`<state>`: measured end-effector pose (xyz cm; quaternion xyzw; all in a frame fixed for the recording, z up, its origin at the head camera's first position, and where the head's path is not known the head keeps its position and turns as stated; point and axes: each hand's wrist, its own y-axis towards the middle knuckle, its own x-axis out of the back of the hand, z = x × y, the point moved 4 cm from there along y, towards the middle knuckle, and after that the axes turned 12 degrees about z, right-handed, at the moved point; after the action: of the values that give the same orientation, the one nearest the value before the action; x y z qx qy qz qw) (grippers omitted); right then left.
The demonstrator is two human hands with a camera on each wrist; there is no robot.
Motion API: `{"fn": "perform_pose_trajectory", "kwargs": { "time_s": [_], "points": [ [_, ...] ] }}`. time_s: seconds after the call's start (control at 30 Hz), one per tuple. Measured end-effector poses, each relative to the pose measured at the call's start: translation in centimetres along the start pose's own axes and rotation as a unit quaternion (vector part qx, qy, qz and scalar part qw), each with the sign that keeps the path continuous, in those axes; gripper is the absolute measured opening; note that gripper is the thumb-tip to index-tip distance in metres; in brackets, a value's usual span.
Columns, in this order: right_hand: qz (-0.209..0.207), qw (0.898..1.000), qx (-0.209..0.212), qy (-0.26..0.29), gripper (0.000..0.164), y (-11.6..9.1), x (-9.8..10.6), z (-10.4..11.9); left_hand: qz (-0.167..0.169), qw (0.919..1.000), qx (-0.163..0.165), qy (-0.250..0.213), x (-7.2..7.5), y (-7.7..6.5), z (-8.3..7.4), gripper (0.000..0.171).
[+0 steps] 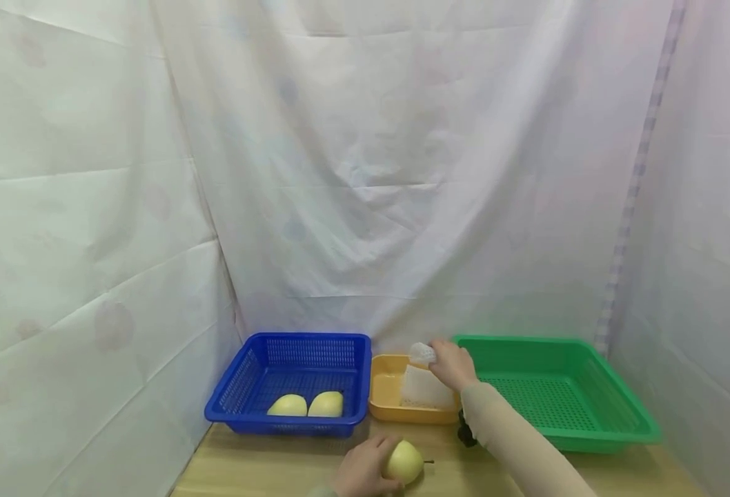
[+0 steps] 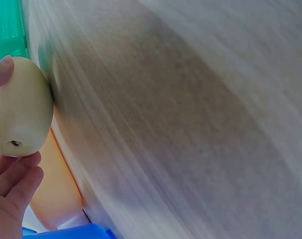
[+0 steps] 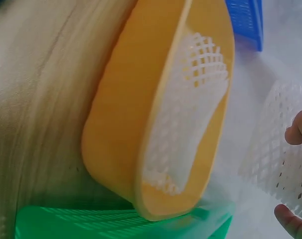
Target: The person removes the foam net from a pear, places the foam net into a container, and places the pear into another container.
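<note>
My left hand (image 1: 368, 468) grips a pale yellow pear (image 1: 406, 462) low over the wooden table, its stem pointing right in the head view. Seen from the left wrist, thumb and fingers (image 2: 22, 188) lie at opposite ends of the pear (image 2: 25, 107). Over the yellow-orange tray (image 1: 411, 415), my right hand (image 1: 454, 364) pinches a white foam net sleeve (image 1: 423, 353). In the right wrist view this sleeve (image 3: 275, 142) hangs between thumb and finger, above the tray's rim. More white foam netting (image 1: 426, 388) lies inside the tray.
Left of the tray stands a blue basket (image 1: 216, 413) with two pears (image 1: 288, 405) in it. A green basket (image 1: 613, 442) stands on the right, close against the tray. Pale cloth (image 1: 365, 172) hangs behind and at both sides.
</note>
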<state>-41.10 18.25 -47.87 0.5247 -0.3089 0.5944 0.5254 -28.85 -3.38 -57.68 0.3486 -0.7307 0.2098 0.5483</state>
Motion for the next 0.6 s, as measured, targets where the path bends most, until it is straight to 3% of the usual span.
{"fn": "perform_pose_trajectory", "kwargs": {
  "time_s": [0.23,0.43,0.6],
  "points": [
    [-0.006,0.999,0.000,-0.037,0.044,-0.2,-1.3,-0.2,-0.010,0.9999,0.000,0.007,0.2,0.0,-0.1,0.068],
    [0.011,0.998,-0.007,-0.068,0.038,-0.2,-2.2,-0.1,0.012,0.9998,0.013,-0.013,0.3,-0.2,-0.3,0.070],
    [0.014,0.996,-0.010,-0.085,0.033,-0.5,-2.7,-0.1,-0.003,0.9999,0.010,-0.002,0.4,-0.4,-0.4,0.070]
  ]
}}
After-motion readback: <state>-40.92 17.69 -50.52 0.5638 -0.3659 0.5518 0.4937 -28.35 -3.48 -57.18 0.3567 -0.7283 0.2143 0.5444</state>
